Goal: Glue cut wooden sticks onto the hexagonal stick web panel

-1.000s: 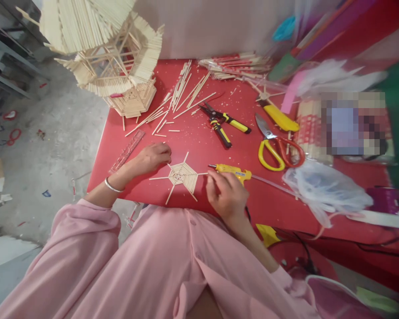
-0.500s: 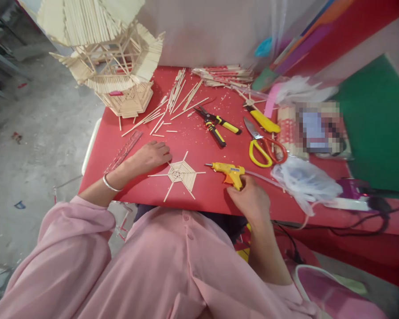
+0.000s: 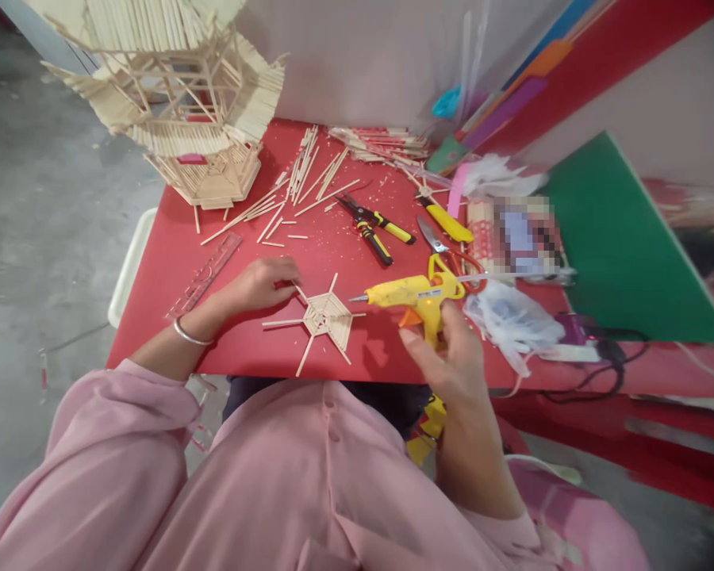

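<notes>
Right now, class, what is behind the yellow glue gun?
Behind the glue gun lie scissors: their blades and parts of the handles show; the glue gun covers the rest.

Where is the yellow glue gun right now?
In the head view, the glue gun is just right of the middle, in the person's right hand, pointing left toward the stick web on the red table.

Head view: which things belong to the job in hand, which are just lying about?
Job in hand:
yellow glue gun, held in the right hand
spoked stick web, left hand at one spoke
loose sticks, probably, as similar material

Just lying about, it seems:
black-and-yellow cutters
scissors
clear ruler
plastic bag
stick-built model
</notes>
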A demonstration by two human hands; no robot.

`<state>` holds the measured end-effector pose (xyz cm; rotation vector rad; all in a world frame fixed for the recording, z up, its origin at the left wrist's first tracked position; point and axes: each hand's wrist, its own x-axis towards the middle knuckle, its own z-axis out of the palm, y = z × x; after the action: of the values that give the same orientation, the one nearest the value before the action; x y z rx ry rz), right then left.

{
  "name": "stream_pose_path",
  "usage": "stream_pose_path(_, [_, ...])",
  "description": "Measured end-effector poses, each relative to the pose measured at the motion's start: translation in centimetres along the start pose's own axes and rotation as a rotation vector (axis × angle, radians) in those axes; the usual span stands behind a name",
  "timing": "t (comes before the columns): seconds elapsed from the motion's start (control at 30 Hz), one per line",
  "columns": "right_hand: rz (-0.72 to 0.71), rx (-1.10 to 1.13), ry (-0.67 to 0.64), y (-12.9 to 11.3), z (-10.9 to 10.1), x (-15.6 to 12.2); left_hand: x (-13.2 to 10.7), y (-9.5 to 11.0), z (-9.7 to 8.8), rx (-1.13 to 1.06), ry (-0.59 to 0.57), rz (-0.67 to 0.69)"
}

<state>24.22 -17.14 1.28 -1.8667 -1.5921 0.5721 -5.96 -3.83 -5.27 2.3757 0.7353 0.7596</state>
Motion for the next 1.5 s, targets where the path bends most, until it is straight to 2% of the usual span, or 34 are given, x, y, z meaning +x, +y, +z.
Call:
stream_pose_path(0.1, [-0.042, -0.320, 0.205, -0.5, 1.6, 1.0, -0.3, -0.1, -0.1, -0.097, 0.011, -0.021])
stream_pose_path(0.17, [-0.060, -0.446, 0.267, -0.3, 2.7, 1.4, -0.4, -0.2, -0.1, -0.123, -0.016, -0.039])
stream_pose_path(0.3, [-0.071, -0.511, 0.247, 0.3, 3.8, 1.7, -0.6, -0.4, -0.4, -0.130, -0.102, -0.069])
stream_pose_path(0.43, [-0.085, -0.502, 0.246, 0.5, 3.7, 1.6, -0.6, -0.4, -0.8, -0.122, -0.169, -0.072])
stream_pose_path(0.53, [-0.097, -0.489, 0.268, 0.5, 3.4, 1.5, -0.4, -0.1, -1.2, -0.144, -0.167, -0.049])
stream_pose_path(0.67, [-0.108, -0.464, 0.316, 0.1, 1.9, 1.1, 0.6, 1.1, -2.4, -0.190, -0.117, 0.003])
stream_pose_path(0.87, [-0.146, -0.447, 0.485, -1.4, -3.0, 0.7, 3.1, 4.8, -6.1, -0.070, -0.019, 0.068])
stream_pose_path(0.97, [-0.228, -0.483, 0.582, -2.4, -5.7, 0.8, 4.8, 7.2, -8.0, 0.050, 0.014, 0.106])
stream_pose_path(1.07, [-0.348, -0.508, 0.674, -3.4, -7.7, 1.2, 6.1, 9.1, -9.2, 0.202, 0.022, 0.119])
stream_pose_path(1.17, [-0.466, -0.582, 0.745, -4.2, -8.7, 1.8, 6.7, 9.9, -9.2, 0.364, 0.088, 0.189])
stream_pose_path(1.23, [-0.547, -0.650, 0.766, -4.6, -8.9, 2.2, 6.6, 10.0, -8.7, 0.462, 0.178, 0.271])
stream_pose_path(1.37, [-0.583, -0.722, 0.683, -5.1, -8.7, 2.6, 6.4, 10.2, -7.3, 0.613, 0.350, 0.405])
stream_pose_path(1.5, [-0.589, -0.765, 0.602, -5.6, -8.4, 2.9, 6.4, 10.8, -6.3, 0.617, 0.456, 0.480])
